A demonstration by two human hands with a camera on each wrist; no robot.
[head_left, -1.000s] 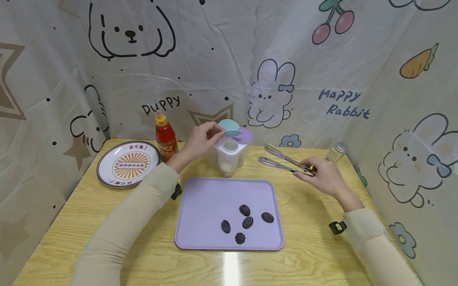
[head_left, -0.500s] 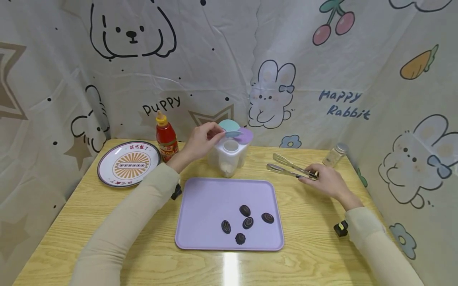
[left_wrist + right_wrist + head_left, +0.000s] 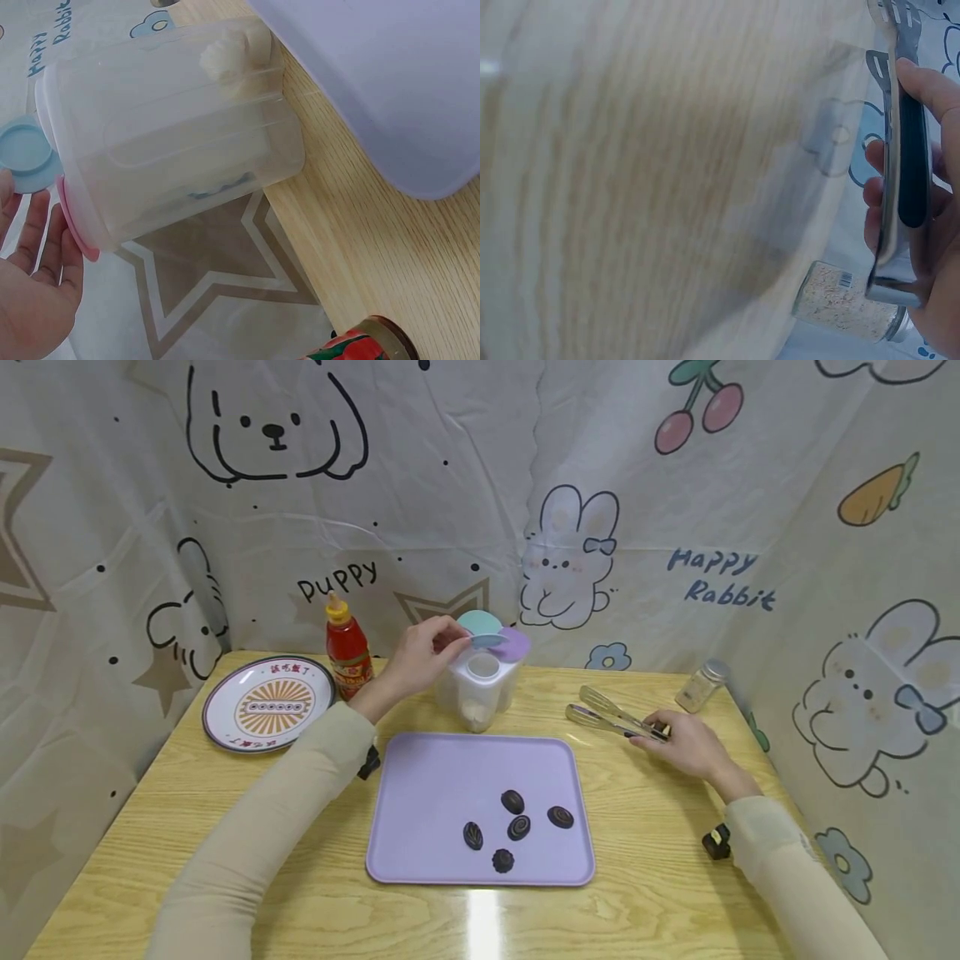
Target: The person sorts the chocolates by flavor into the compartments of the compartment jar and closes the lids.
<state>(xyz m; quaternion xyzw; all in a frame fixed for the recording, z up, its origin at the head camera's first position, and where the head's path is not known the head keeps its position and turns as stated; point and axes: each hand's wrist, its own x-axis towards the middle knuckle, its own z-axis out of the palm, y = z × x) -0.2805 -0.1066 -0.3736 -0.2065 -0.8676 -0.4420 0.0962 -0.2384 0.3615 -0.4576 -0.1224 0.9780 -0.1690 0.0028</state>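
Note:
My left hand (image 3: 426,653) holds the raised light-blue flap lid (image 3: 28,154) of a translucent plastic container (image 3: 165,127) by its edge. The opening under that lid is uncovered, and pale white pieces (image 3: 234,60) lie at the bottom of one compartment. Teal and purple lids (image 3: 514,645) cover other sections. My right hand (image 3: 686,745) grips metal tongs (image 3: 904,150) with dark handle inserts. Low over the table's right side, the tongs point left with their tips apart and nothing between them. Whether they touch the wood cannot be told.
A lilac tray (image 3: 427,777) in front of the container bears several dark moulded chocolates (image 3: 519,827). Left of the container stand a red sauce bottle (image 3: 348,652) and a patterned plate (image 3: 225,710). A small glass jar (image 3: 702,687) stands behind my right hand. Printed cloth backs the table.
My right hand has lowered the tongs and drawn them slightly right, toward the table surface. The left hand stays in place on the blue lid.

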